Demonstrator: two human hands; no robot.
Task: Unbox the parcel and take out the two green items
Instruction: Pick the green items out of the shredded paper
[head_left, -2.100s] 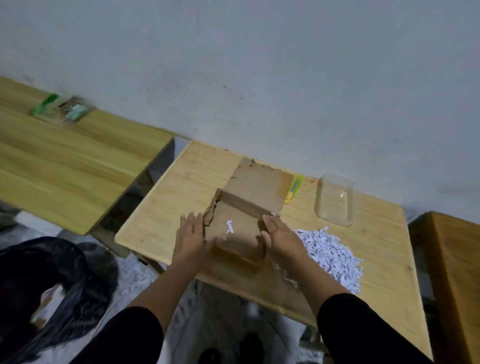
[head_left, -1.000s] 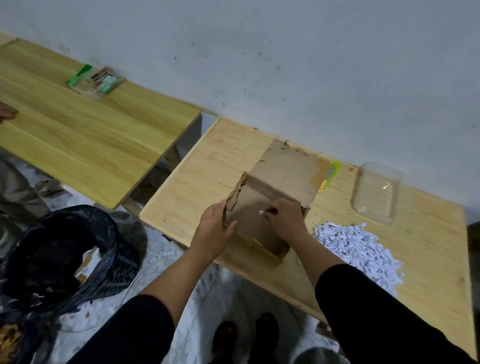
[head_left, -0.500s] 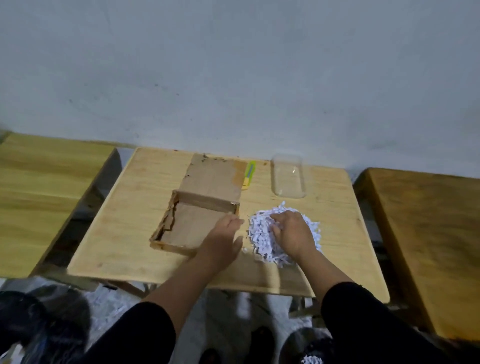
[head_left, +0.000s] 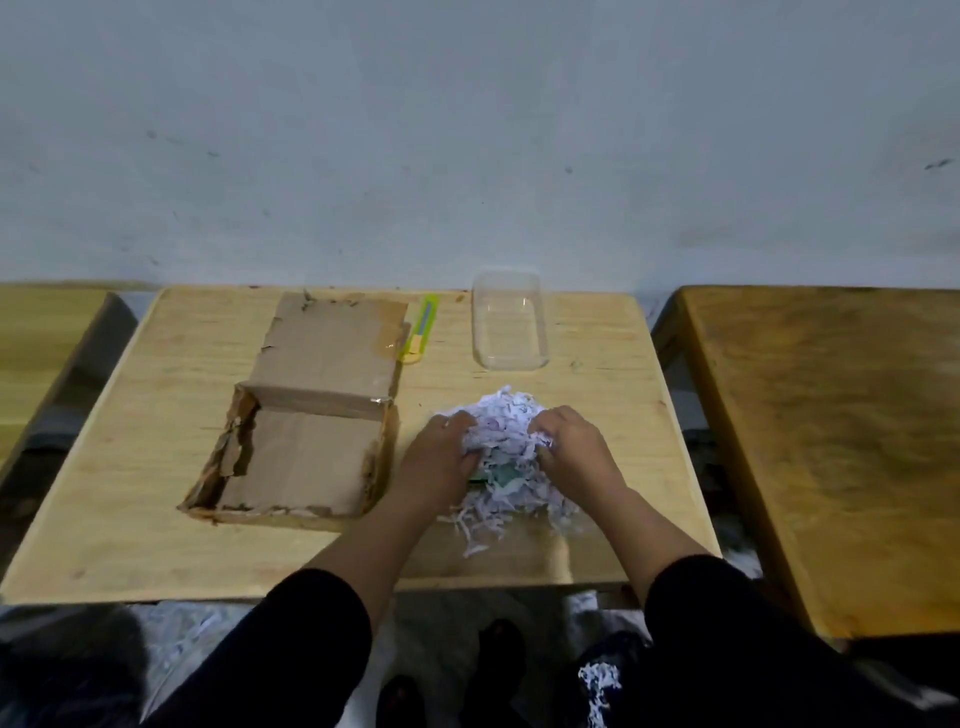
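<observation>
— What are our hands doing?
— Our left hand (head_left: 441, 457) and right hand (head_left: 574, 449) are digging curled fingers into the shredded paper (head_left: 506, 457); something green (head_left: 493, 475) is peeking between them.
— The parcel box (head_left: 296, 452)?
— Lying open at nine o'clock on the counter (head_left: 156, 415).

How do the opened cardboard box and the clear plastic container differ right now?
The cardboard box is brown, opaque and torn at its edges; the clear plastic container is see-through and intact. The box has a flap folded back; the container shows no lid. The box is larger. Both sit empty on the table.
</observation>
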